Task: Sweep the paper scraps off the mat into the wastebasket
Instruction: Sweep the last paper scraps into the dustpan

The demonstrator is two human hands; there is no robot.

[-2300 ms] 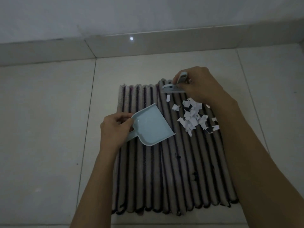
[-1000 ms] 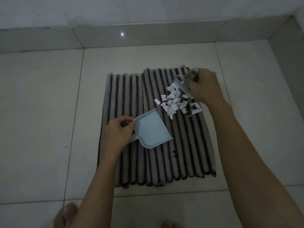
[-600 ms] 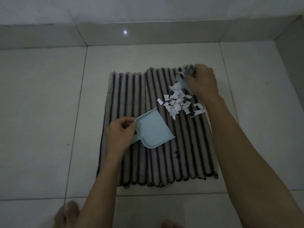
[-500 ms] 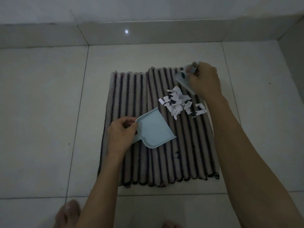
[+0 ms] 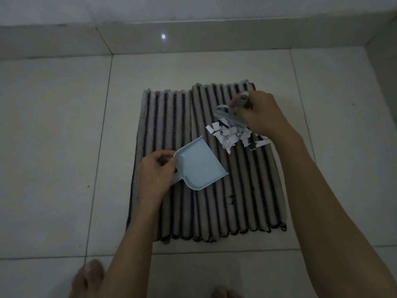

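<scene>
A striped ribbed mat (image 5: 206, 207) lies on the tiled floor. A heap of white paper scraps (image 5: 231, 135) sits on its upper right part. My right hand (image 5: 261, 114) grips a small grey hand brush (image 5: 231, 116), whose head touches the far side of the heap. My left hand (image 5: 156, 171) holds the handle of a light blue dustpan (image 5: 198, 166), which rests on the mat just below and left of the scraps, its open edge facing them. No wastebasket is in view.
Pale floor tiles (image 5: 53, 147) surround the mat. A tiled skirting and wall (image 5: 193, 37) run along the back and the right corner. My bare feet (image 5: 88, 278) show at the bottom edge.
The brush has come down from the mat's far edge against the scraps, pushing the heap tighter toward the dustpan. My left hand and the dustpan have stayed put.
</scene>
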